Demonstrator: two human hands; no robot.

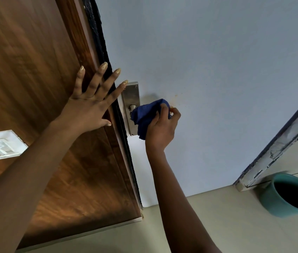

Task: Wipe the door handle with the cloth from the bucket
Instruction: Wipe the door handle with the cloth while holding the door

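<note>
A steel door handle with its backplate (131, 99) is fixed at the left edge of a pale blue-grey door (208, 70). My right hand (162, 127) is shut on a blue cloth (147, 114), which is wrapped over the lever and hides most of it. My left hand (90, 103) lies flat with fingers spread on the brown wooden frame (35, 70), its fingertips reaching the door's dark edge just left of the backplate. A teal bucket (288, 195) stands on the floor at the lower right.
A white switch plate (0, 146) sits on the wood panel at the left. A worn, paint-chipped white frame (275, 148) runs diagonally at the right, just above the bucket. Beige floor tiles (235, 225) fill the bottom.
</note>
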